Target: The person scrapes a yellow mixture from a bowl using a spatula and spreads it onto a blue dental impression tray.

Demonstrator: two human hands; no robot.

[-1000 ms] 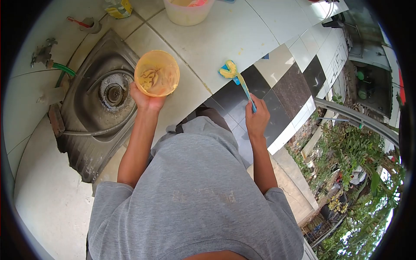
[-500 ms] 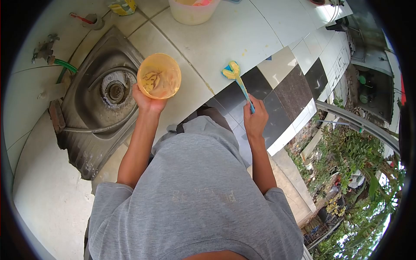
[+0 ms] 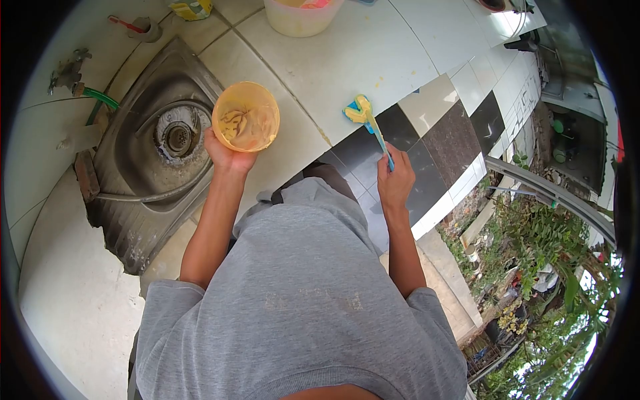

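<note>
My left hand [image 3: 229,155] is closed around the lower side of an orange plastic tub [image 3: 267,117]. The tub tilts so its open mouth faces me, and thick yellow paste smears its inner wall and bottom. In my right hand [image 3: 396,181] is the light-blue handle of a spatula [image 3: 378,135], fingers wrapped round it. Yellow paste [image 3: 361,111] coats the blue spatula head, which is held over the counter's front edge, apart from the tub.
To the left, a steel sink [image 3: 127,153] is set in the tiled counter [image 3: 347,53], below a tap [image 3: 69,70] with a green hose [image 3: 100,97]. A white tub [image 3: 303,21] and a yellow packet [image 3: 191,8] stand at the back. Yellow specks mark the tiles. Plants grow at right.
The spatula has turned a little in my right hand, so its coated head shows at a different angle. My left hand and the orange tub are nearly still.
</note>
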